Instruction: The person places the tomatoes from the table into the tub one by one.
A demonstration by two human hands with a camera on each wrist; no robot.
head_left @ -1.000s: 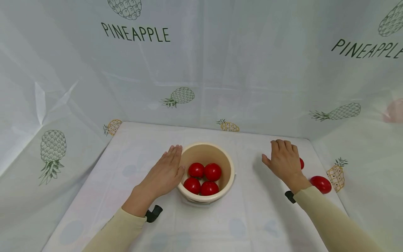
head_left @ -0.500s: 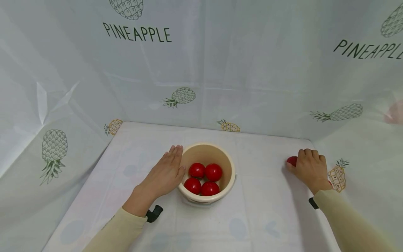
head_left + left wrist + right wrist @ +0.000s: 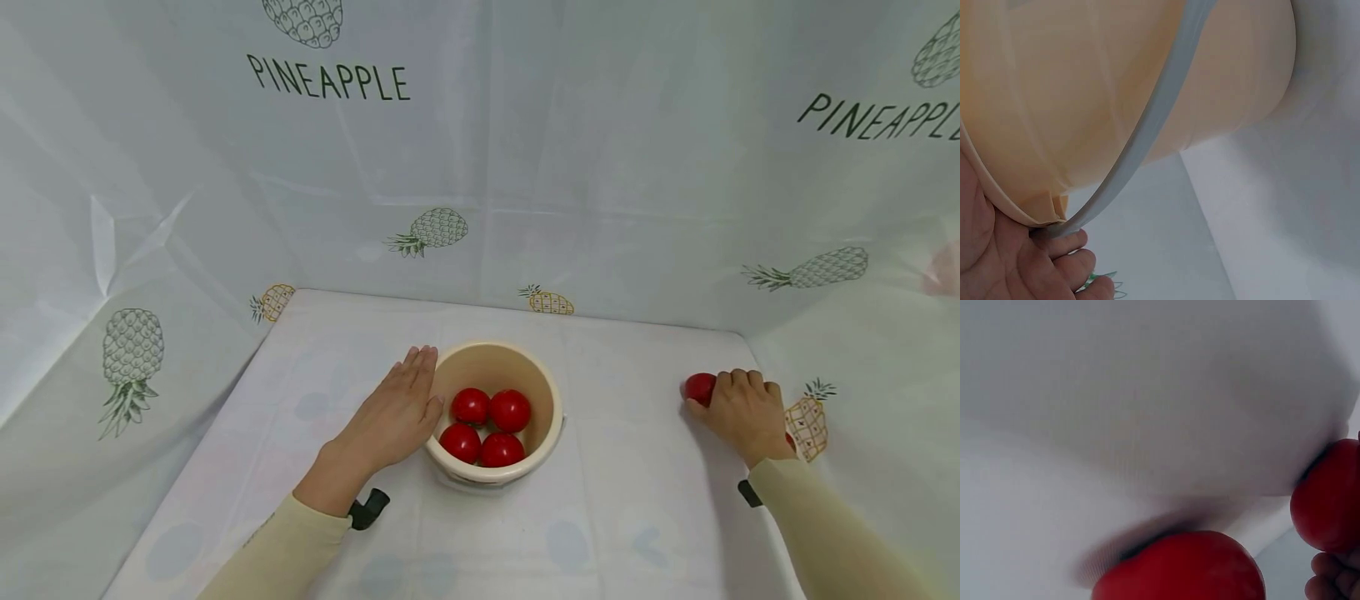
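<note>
My left hand [image 3: 393, 417] lies flat along the left side of a cream bucket [image 3: 487, 362], fingers straight, thumb at the rim. In the left wrist view its palm touches the rim beside the grey handle [image 3: 1141, 137]. Several glossy red tomato-like balls [image 3: 510, 410] sit in the bucket. At the table's right side my right hand [image 3: 748, 417] grips another red ball [image 3: 700, 387], partly covered by the fingers. A further red ball [image 3: 1179, 569] lies nearer in the right wrist view; in the head view my wrist mostly hides it.
A pale table cover [image 3: 615, 500] runs under everything. White sheeting printed with pineapples [image 3: 438, 227] hangs close behind and at both sides. The table's right edge is close to my right hand. A black strap [image 3: 367, 508] shows at my left wrist.
My right hand has moved right and down onto a red ball and now holds it at the table's right side. My left hand has stayed against the bucket.
</note>
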